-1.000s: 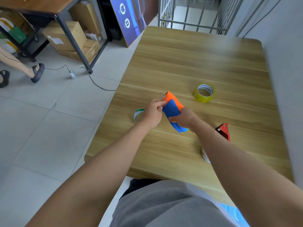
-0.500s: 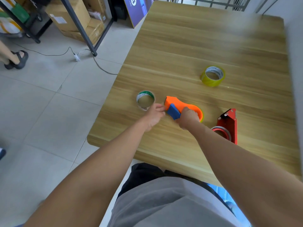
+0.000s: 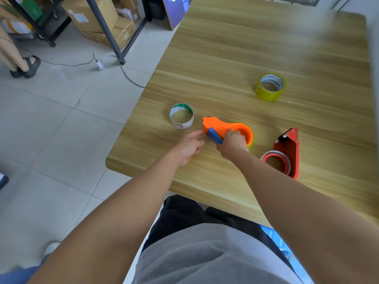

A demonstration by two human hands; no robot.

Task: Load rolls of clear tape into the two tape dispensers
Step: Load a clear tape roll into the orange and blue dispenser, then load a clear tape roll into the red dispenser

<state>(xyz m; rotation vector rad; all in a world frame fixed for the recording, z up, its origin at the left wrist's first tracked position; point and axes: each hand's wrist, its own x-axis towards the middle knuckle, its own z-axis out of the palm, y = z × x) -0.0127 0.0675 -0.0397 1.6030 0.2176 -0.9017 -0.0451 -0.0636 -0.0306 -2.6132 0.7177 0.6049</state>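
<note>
An orange tape dispenser (image 3: 229,128) with a blue handle lies flat on the wooden table (image 3: 256,48), with a yellowish edge of tape showing under its round end. My right hand (image 3: 232,143) grips it at the handle. My left hand (image 3: 190,145) sits just left of the dispenser's nose with loosely curled fingers, touching or nearly touching it. A red tape dispenser (image 3: 286,154) holding a roll lies to the right. A clear roll with a white core (image 3: 181,115) stands left of the orange one. A yellowish roll (image 3: 269,87) lies further back.
The table's near edge and left corner are close to my body. On the floor to the left are cardboard boxes (image 3: 90,15) under a metal-legged desk, a cable, and another person's sandalled foot (image 3: 26,66). A wall runs along the table's right side.
The orange dispenser came down from being held tilted in the air to lying flat on the table. My left hand has drawn back slightly from its nose.
</note>
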